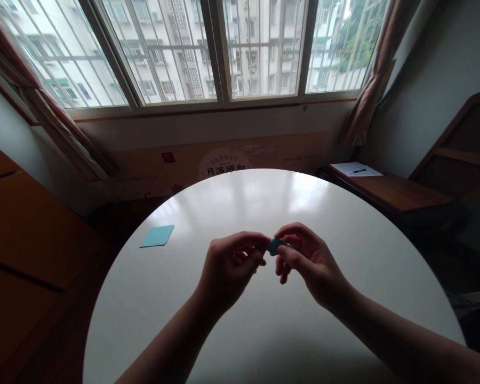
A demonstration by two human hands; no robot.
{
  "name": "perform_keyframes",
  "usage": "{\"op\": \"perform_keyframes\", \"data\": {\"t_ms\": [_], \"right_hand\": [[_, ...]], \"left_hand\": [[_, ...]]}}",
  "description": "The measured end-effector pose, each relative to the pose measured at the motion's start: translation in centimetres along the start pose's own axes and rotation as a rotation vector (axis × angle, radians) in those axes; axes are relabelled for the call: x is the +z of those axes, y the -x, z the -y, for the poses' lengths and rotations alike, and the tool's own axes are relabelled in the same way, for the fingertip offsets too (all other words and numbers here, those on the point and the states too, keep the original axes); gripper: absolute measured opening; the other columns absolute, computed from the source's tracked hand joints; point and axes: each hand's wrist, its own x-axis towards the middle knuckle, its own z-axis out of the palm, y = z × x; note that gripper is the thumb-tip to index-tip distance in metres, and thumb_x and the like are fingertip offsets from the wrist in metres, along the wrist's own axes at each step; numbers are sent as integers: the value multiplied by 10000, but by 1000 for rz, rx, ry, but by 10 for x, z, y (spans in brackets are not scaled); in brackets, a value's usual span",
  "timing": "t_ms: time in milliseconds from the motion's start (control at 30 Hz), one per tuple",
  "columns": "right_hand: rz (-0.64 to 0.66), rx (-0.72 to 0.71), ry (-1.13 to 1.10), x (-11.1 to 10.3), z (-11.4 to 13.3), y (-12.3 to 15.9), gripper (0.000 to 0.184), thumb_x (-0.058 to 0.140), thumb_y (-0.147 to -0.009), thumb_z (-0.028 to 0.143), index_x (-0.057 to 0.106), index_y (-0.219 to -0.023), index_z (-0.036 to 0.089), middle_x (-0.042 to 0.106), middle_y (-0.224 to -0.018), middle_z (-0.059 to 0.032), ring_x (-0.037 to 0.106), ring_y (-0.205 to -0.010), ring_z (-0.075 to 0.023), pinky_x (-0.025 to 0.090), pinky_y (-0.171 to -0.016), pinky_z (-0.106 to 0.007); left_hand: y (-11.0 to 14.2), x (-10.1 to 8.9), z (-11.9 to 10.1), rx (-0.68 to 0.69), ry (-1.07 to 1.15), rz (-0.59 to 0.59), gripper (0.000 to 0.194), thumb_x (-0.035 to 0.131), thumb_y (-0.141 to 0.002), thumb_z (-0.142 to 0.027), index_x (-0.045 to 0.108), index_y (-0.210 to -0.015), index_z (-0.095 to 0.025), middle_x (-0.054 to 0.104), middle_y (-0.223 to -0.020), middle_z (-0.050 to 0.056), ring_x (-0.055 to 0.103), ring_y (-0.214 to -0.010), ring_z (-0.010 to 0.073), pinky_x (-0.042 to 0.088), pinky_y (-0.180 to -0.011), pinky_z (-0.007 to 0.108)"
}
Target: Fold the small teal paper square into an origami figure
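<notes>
Fingertips of my left hand (230, 266) and right hand (310, 264) pinch a small blue folded piece (274, 246) above the round table (344, 234)
Squeezing unevenly could crush it, or it slips down; blue paper square (157, 236) lies far left on that table

Both bare forearms reach in from the bottom edge and converge above the middle, where the left hand (228, 269) and the right hand (310, 264) meet fingertip to fingertip, fingers curled inward, thumbs and forefingers pinched together.
</notes>
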Motion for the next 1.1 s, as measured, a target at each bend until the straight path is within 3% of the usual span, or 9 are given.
{"op": "perform_keyframes", "data": {"t_ms": [200,267,400,567,933,1100], "right_hand": [[-14,25,48,-1,-3,-2,131,689,-923,305,614,-999,229,679,-745,26,639,-546,-115,527,-418,-192],[-14,21,60,-1,-3,-2,138,721,-899,289,630,-976,220,691,-748,18,651,-551,-120,528,-415,-189],[-43,-10,57,0,-1,-2,130,733,-889,278,636,-949,216,685,-717,21,667,-561,-129,534,-420,-191],[-79,-45,56,2,1,-2,143,727,-891,299,632,-953,212,688,-760,9,666,-557,-133,533,-408,-205],[-75,-52,109,4,1,2,141,728,-888,277,621,-945,207,667,-722,18,665,-569,-137,539,-442,-219],[-91,-70,110,4,0,2,172,709,-905,292,599,-1018,221,695,-771,7,664,-553,-135,537,-439,-222]], "left_hand": [[0,1,1,21,-39,7,57,695,-864,-167,745,-890,-177,742,-756,15,702,-605,124,553,-530,176],[0,2,1,-41,31,-17,84,712,-858,-188,738,-936,-176,744,-761,21,694,-601,126,544,-506,174],[-4,2,3,-196,236,-28,330,774,-825,-271,687,-1129,-176,749,-790,35,681,-612,140,542,-472,187],[-8,2,5,-301,331,46,255,801,-795,-316,757,-981,-147,733,-753,53,655,-639,146,508,-437,167],[-3,6,-3,-276,234,-22,252,789,-791,-318,777,-946,-120,710,-702,69,625,-608,152,488,-392,172],[-3,6,-3,-275,284,12,204,777,-805,-288,780,-953,-149,722,-720,62,628,-613,142,487,-395,156]]}}
